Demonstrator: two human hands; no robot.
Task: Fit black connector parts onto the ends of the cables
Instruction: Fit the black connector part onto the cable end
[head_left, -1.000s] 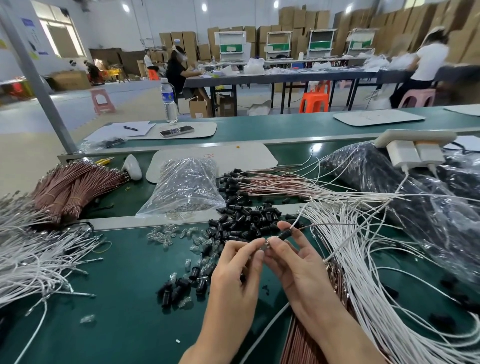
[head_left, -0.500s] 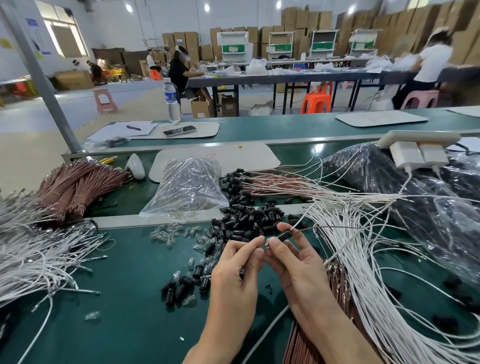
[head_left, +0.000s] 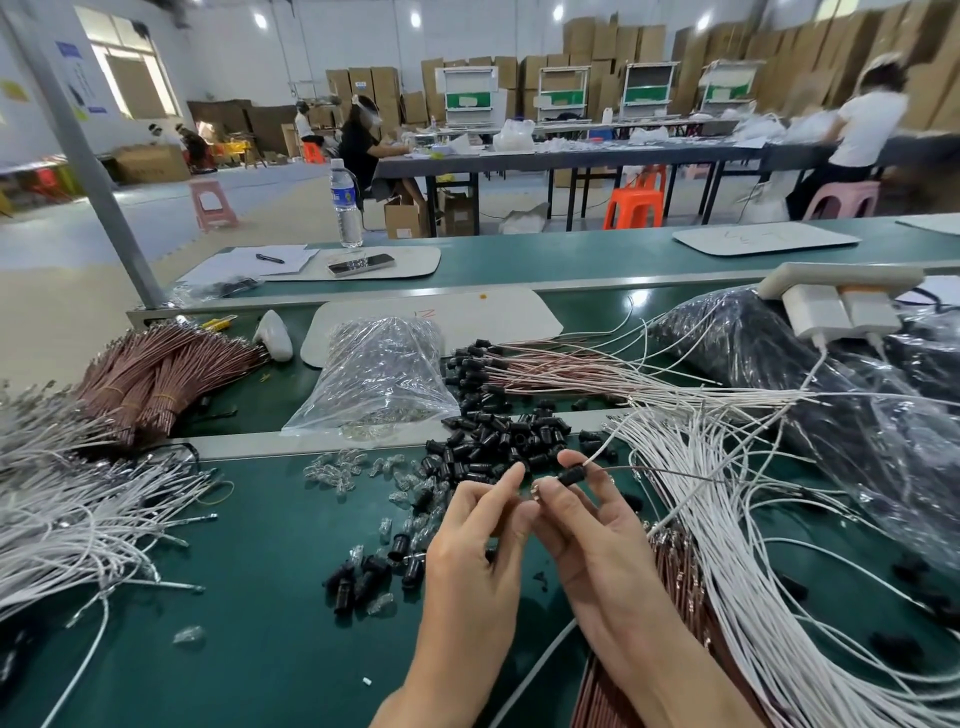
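Here's the long green desk (head_left: 249, 639), and its right side is swamped by a fan of loose white cables (head_left: 753, 525) spilling toward the near edge, with a dark plastic bag (head_left: 769, 358) heaped behind them. Over at the left edge lies another sheaf of white leads (head_left: 62, 514), with bundled brown cables (head_left: 156, 374) just behind it. In the middle sits a clear bag (head_left: 374, 379), and beside it a pile of black connector parts (head_left: 498, 441), strays scattered toward the near edge. Now the hands, raised above the desk's middle: the right hand (head_left: 597, 545) pinches one black connector part (head_left: 571, 475) between thumb and forefinger, a thin cable (head_left: 670, 473) running out of it to the right. The left hand (head_left: 467, 561) brings its fingertips up against the small metal end (head_left: 537, 492) poking from that part; whether it grips, I can't tell.
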